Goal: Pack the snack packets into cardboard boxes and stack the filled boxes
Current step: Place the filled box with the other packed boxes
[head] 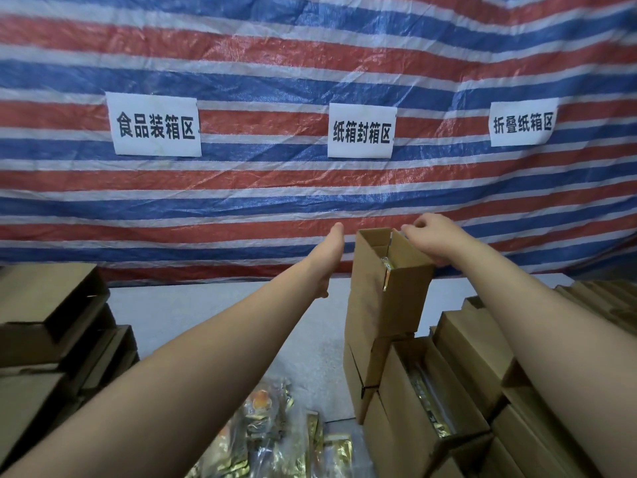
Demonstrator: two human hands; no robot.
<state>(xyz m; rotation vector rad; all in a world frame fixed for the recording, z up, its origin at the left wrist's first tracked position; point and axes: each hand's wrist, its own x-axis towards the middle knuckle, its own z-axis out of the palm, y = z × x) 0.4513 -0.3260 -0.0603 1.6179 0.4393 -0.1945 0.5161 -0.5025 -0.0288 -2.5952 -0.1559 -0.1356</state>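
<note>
Filled cardboard box — your right hand is gripping its rim, your left hand hovering flat, holding nothing; keep it square while stacking.

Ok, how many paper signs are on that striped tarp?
3: left sign, middle sign above the held box, right sign. None looks hidden.

Light is soft and even, moderately bright, with no hard glare; faint sheen shows on the striped tarp above the fingers; dull glints sit on the foil snack packets below them; shadows beneath the forearms are weak and diffuse; wide-angle bending curves the stripes toward the corners; edges look slightly soft, the centre sharper.
</note>
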